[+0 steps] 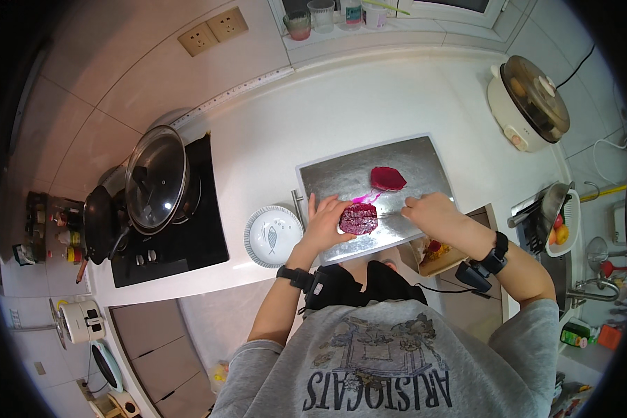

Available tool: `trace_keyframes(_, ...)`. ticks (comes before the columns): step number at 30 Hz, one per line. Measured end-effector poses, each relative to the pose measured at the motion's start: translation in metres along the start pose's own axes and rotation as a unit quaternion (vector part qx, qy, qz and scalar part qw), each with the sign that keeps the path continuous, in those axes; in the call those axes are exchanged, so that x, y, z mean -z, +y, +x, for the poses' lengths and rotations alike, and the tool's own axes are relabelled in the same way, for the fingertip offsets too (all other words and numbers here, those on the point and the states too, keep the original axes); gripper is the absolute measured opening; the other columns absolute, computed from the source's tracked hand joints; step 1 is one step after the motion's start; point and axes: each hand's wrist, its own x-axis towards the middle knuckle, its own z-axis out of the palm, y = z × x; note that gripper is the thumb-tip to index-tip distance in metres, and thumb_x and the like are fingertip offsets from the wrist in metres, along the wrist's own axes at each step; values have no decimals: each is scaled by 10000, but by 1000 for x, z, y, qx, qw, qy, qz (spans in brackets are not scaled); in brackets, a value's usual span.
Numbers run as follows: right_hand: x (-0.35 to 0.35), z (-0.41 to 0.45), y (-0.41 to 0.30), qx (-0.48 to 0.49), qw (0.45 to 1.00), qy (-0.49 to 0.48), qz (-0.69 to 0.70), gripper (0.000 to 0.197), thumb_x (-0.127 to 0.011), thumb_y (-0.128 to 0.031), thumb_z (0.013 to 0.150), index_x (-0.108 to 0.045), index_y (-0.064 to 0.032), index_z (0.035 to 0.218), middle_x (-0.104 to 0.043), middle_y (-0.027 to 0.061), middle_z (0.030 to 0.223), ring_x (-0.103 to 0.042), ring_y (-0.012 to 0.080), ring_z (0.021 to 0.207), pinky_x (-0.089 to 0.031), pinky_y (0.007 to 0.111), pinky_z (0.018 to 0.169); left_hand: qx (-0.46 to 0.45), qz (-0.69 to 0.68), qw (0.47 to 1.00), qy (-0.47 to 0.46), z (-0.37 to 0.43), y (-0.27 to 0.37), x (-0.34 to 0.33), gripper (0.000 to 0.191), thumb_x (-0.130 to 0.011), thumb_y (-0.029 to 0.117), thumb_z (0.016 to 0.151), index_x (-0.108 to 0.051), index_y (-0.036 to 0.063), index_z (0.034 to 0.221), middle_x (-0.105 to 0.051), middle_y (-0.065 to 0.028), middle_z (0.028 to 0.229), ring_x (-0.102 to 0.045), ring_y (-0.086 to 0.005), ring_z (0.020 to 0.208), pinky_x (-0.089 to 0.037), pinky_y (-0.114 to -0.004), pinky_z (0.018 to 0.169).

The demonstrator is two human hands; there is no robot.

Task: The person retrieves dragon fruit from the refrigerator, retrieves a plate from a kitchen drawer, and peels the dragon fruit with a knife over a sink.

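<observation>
On a metal cutting board lies a piece of red dragon fruit, its speckled cut face up. My left hand rests on its left side, with fingers at its upper and lower edges. My right hand is closed around a knife, mostly hidden in the grip; its thin blade reaches left to the fruit. Farther back on the board sits another deep-red piece of dragon fruit, apart from both hands. Pink juice marks the metal between the two pieces.
A white plate with a fish drawing stands left of the board. An open bin with food scraps is below the board's right edge. Farther left is a cooktop with a lidded pan; an electric pot stands back right, beyond the sink.
</observation>
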Motion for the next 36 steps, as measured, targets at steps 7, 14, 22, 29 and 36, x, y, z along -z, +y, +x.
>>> trace_keyframes(7, 50, -31, 7, -31, 998, 36, 49, 193, -624, -76, 710, -640, -91, 902, -587, 49, 867, -638, 234, 742, -514, 357, 604, -6, -4, 1000, 4, -1, -3, 0, 773, -811, 353, 587, -509, 116, 1258, -571, -78, 1168, -388, -274, 1280, -4, -549, 1118)
trace_keyframes(14, 26, 4, -17, 30, 994, 90, 58, 225, -637, -83, 701, -621, -111, 924, -564, 36, 823, -634, 223, 718, -506, 338, 584, -1, -4, 1000, -8, 1, -1, -1, 795, -811, 364, 578, -506, 111, 1267, -559, -93, 1202, -387, -285, 1282, -18, -547, 1119)
trace_keyframes(22, 2, 28, -32, 52, 994, 94, 30, 113, -582, -92, 750, -625, -76, 854, -589, 59, 820, -647, 218, 690, -515, 338, 567, -12, -3, 1000, 9, -1, -3, -4, 789, -809, 352, 572, -506, 112, 1259, -557, -81, 1193, -396, -290, 1271, -27, -550, 1117)
trace_keyframes(29, -9, 23, -35, 41, 998, 48, 0, 136, -583, -105, 760, -653, -65, 870, -625, 95, 868, -659, 247, 689, -524, 341, 580, -16, 1, 1000, 19, -3, -2, -3, 796, -827, 328, 560, -503, 129, 1259, -561, -52, 1171, -400, -273, 1265, -39, -551, 1118)
trace_keyframes(36, -4, -11, -15, -3, 1000, 4, 6, 157, -600, -95, 751, -647, -57, 896, -616, 88, 909, -661, 242, 745, -524, 344, 615, 0, -1, 1000, 3, 0, 1, -3, 762, -809, 349, 587, -511, 94, 1240, -547, -105, 1219, -382, -283, 1287, -21, -545, 1123)
